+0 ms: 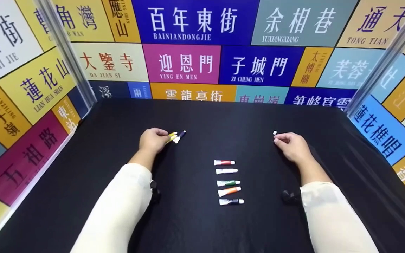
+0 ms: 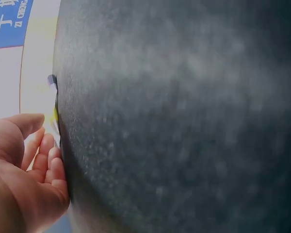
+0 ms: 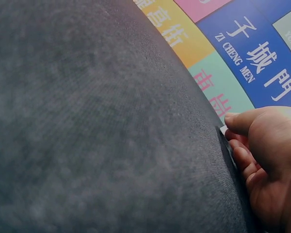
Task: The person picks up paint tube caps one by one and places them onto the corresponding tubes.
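My left hand (image 1: 155, 140) rests on the black tabletop (image 1: 202, 116) with its fingers loosely curled. A small bunch of paint tubes (image 1: 177, 136), yellow and dark blue among them, lies fanned out right at its fingertips. In the left wrist view the thumb (image 2: 26, 124) stands apart from those tubes (image 2: 54, 99). My right hand (image 1: 291, 146) rests on the cloth at the right, relaxed. A tiny white cap (image 1: 275, 133) lies just beyond its fingertips. Between the hands, nearer to me, lie a red tube (image 1: 224, 162), a white tube (image 1: 226, 171) and a green tube (image 1: 228, 183).
An orange tube (image 1: 229, 191) and a dark blue tube (image 1: 231, 201) finish the column. Colourful sign-printed walls (image 1: 188, 63) enclose the table at the back and both sides, with metal corner posts (image 1: 65, 52). Both arms wear pale sleeves (image 1: 118, 211).
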The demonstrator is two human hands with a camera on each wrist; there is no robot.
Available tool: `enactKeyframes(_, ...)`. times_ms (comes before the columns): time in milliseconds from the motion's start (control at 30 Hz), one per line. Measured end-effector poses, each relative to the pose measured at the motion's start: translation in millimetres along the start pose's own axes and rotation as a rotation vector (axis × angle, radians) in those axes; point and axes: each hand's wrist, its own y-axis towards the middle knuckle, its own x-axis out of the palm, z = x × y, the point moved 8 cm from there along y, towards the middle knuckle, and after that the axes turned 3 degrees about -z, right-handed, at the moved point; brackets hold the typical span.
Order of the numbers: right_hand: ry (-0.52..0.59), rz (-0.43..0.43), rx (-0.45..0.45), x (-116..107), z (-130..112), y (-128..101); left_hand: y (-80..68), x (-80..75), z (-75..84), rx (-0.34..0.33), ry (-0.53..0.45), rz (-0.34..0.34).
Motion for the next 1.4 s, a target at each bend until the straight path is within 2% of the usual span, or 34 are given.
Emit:
enactKeyframes(233, -0.006, -0.004, -0.002, -1, 1, 0, -1.2, 2.4, 1.1, 0.006, 0.019, -0.034)
enactKeyframes(467, -0.005, 0.000, -0.006, -2, 1, 1, -2.1, 4.9, 5.4, 0.041, 0.069, -0.049)
enactKeyframes(800, -0.005, 0.000, -0.015, -2, -1, 1, -1.2, 7.5, 5.8, 0.015, 0.120, -0.071)
enactKeyframes(1200, 0.033, 0.024, -0.006, -3, -3, 0, -1.3, 5.5, 7.6, 0.022, 0.108, -0.051)
enactKeyframes(1400, 0.071, 0.047, 0.003, -6, -7, 1, -2.2, 6.9, 14.6, 0.046, 0.031, -0.030)
